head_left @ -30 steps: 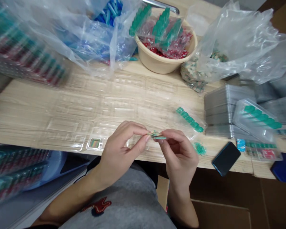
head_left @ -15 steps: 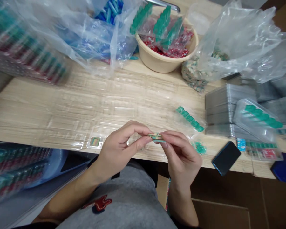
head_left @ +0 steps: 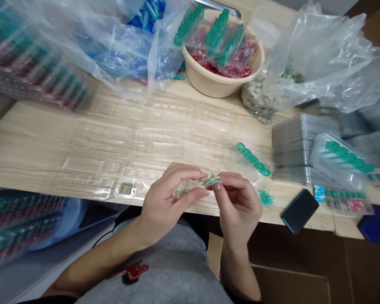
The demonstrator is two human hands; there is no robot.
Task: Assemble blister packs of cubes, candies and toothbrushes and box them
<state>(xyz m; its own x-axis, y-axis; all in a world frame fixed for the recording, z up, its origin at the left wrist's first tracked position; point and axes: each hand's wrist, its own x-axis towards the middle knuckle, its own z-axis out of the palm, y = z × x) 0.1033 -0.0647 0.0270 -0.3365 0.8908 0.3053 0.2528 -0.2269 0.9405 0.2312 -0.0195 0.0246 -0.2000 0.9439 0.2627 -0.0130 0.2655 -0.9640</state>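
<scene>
The right hand [head_left: 240, 204] clamps small green-and-cream pieces [head_left: 211, 180] between thumb and fingers, above the near edge of the wooden table [head_left: 15, 164]. The left hand [head_left: 164, 204] has its thumb and index finger apart at the pieces' 9 o'clock end. From there, a square coloured piece [head_left: 126, 188] sits in clear plastic at 9 o'clock, a green strip [head_left: 252, 159] lies at 2, loose green bits [head_left: 265, 197] and a phone [head_left: 300, 211] between 3 and 4, and a cream bowl [head_left: 209, 82] at 12.
</scene>
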